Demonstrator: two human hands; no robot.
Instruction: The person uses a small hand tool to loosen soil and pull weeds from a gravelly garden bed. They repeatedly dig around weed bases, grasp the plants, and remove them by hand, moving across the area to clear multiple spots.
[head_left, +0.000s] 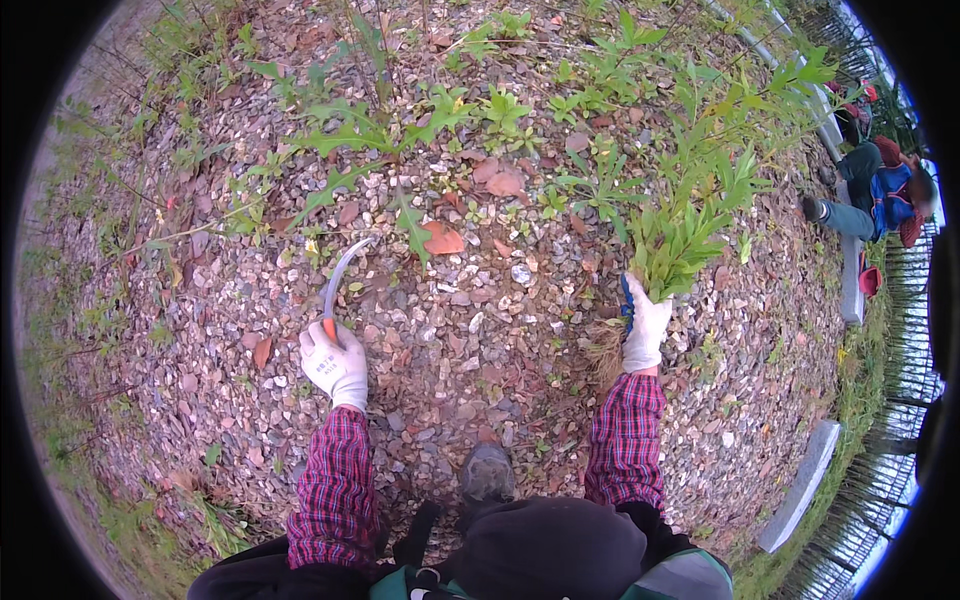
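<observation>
My left hand (335, 363), in a white glove, is shut on the orange handle of a sickle (343, 276) whose curved blade points up and to the right, just above the gravel. My right hand (645, 326), in a white glove with a blue palm, grips a bunch of leafy green weeds (679, 244); pale roots (606, 346) hang on its near side. Between the hands lies stony ground with a brown dry leaf (442, 238). A broad, lobed-leaf weed (367, 139) grows beyond the sickle.
Low weeds (502, 109) grow across the gravel farther out. My shoe (487, 472) stands between my arms. At the right are pale stone kerb blocks (801, 486), a fence (877, 480), a red container (870, 281) and a seated person (874, 187), with another person (855, 112) beyond.
</observation>
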